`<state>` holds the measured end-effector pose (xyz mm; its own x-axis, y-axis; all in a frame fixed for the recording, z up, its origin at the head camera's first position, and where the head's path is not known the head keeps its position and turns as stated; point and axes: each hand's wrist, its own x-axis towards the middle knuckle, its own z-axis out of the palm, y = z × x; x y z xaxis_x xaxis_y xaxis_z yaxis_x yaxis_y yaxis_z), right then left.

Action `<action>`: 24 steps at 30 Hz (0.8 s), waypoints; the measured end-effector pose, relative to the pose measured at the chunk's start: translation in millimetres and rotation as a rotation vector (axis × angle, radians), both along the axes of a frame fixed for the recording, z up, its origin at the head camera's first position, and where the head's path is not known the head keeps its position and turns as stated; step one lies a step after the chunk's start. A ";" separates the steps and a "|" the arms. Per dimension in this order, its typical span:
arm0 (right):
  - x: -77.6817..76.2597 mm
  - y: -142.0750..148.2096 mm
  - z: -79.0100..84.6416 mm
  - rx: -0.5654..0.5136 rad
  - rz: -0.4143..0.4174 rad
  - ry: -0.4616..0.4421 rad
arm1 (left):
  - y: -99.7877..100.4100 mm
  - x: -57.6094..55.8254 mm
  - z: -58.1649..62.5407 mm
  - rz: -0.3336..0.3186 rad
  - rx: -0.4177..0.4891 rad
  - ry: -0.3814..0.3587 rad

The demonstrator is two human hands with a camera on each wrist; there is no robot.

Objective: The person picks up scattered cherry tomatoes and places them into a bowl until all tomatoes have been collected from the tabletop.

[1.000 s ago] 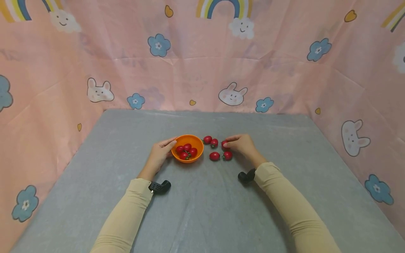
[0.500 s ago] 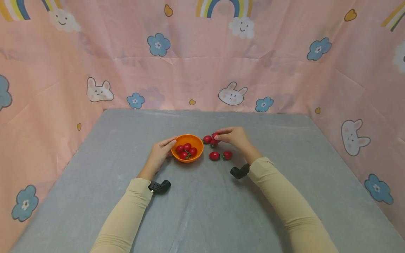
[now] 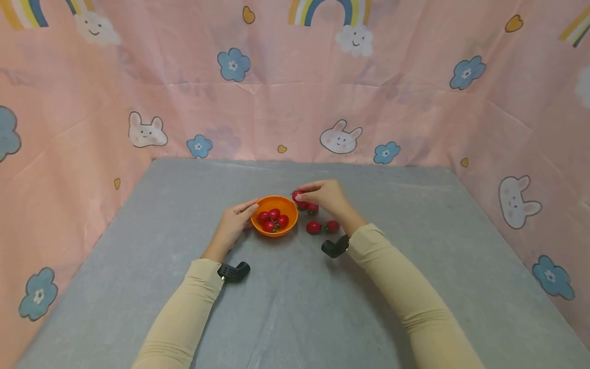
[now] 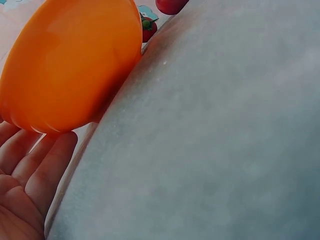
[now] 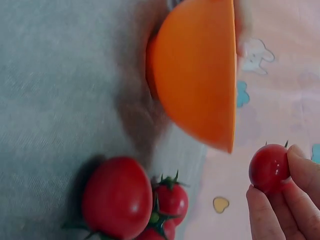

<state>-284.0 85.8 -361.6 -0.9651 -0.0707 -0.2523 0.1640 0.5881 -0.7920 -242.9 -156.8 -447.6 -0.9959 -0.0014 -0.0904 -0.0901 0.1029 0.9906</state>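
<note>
My left hand [image 3: 232, 226] holds the orange bowl [image 3: 291, 220] at its left side, thumb at the rim and the other fingers underneath or behind. Several cherry tomatoes [image 3: 274, 214] with green stems lie inside it. Between thumb and fingers my right hand [image 3: 328, 197] pinches a cherry tomato [image 5: 270, 167], lifted just right of the bowl's rim. Below it on the table are other tomatoes, one [image 3: 313, 209] partly hidden near the hand. Two more, a left one [image 3: 314, 227] and a right one [image 3: 332, 226], lie closer to me.
A grey cloth [image 3: 286, 307] covers the table. Behind and on both sides hangs a pink curtain [image 3: 276, 107] printed with rabbits, flowers and rainbows. Each wrist wears a black camera mount, the left one [image 3: 234, 272] and the right one [image 3: 335, 247].
My right hand has lifted a cherry tomato from the right of the group and carried it left, towards the bowl. The left hand and bowl have stayed in place.
</note>
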 end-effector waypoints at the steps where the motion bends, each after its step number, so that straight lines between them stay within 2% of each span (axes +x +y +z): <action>1: 0.3 -2.3 0.5 0.008 0.010 0.009 | 0.0 -0.3 -0.2 -0.001 -0.001 0.000; 8: 1.6 -19.4 2.5 0.004 0.088 0.009 | 0.6 -0.5 -0.2 -0.006 0.013 0.006; 15: -0.4 -34.5 -3.3 0.005 0.125 0.003 | 1.4 -0.9 -1.1 -0.013 0.034 0.003; 24: -3.7 -50.0 -6.3 0.074 0.192 0.086 | 1.5 -1.0 -0.1 -0.006 0.035 0.003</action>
<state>-287.7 35.7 -367.8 -0.9539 -0.2399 -0.1806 -0.0234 0.6589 -0.7519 -243.9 -155.3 -447.7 -0.9962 0.0074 -0.0869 -0.0862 0.0686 0.9939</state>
